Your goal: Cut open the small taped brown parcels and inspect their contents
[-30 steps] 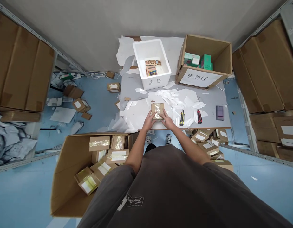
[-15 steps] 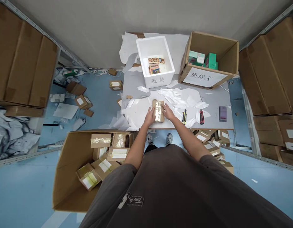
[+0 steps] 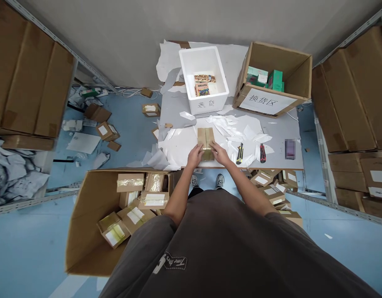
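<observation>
A small taped cardboard box [image 3: 206, 136] rests near the front edge of the table, between my two hands. My left hand [image 3: 195, 155] grips its left side, fingers on the top face. On its right side my right hand [image 3: 220, 153] holds it in the same way. White paper scraps [image 3: 225, 126] lie behind and beside the box. To the right are a yellow and black cutter [image 3: 239, 153] and a red and black cutter [image 3: 263, 153].
A white foam bin [image 3: 208, 106] with a few packets and a labelled carton [image 3: 265, 101] with green boxes stand at the table's back. A large open carton [image 3: 82, 231] of parcels is at lower left. Shelves [image 3: 323, 153] flank both sides.
The box's top face looks different: the shiny tape across it is replaced by plainer cardboard with a central seam. Both hands have shifted slightly, with fingers now nearer each other over the box.
</observation>
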{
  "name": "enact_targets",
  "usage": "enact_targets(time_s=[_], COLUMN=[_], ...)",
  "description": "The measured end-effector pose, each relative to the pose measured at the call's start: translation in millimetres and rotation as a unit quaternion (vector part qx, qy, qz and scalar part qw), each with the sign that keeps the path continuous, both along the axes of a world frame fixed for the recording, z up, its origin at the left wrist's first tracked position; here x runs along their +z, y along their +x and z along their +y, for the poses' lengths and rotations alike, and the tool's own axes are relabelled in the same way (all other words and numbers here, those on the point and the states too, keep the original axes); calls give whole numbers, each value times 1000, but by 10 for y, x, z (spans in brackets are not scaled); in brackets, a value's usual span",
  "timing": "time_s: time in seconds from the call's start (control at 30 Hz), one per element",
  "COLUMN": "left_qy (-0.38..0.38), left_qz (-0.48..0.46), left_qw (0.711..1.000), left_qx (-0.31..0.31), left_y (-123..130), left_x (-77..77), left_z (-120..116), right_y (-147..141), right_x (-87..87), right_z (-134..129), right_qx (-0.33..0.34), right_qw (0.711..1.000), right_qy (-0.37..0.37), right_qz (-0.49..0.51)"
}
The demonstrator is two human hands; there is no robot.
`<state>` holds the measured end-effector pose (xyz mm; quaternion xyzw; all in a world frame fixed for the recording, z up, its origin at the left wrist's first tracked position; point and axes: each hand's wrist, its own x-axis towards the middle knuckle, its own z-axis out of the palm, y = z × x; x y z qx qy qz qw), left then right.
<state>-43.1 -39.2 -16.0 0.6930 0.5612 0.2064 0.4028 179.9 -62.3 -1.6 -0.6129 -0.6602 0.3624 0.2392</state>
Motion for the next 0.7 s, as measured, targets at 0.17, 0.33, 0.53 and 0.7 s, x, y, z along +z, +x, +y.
enact_targets(time_s=[0.17, 0.33, 0.53, 0.7], left_qy=[-1, -12, 0, -30], left_qz=[8, 5, -47, -44], left_qw=[999, 1000, 998, 998], left_qx=[35, 12, -32, -36], left_y=[29, 46, -237, -193], left_x=[212, 153, 54, 34], left_z=[301, 331, 19, -174], right_y=[55, 6, 53, -65], right_x=[120, 31, 98, 144], right_z=[386, 499, 37, -260], right_qx=[-27, -61, -33, 15], right_qw=[1000, 998, 999, 999], right_qy=[0, -28, -9, -40], right_qz=[-6, 16, 8, 34])
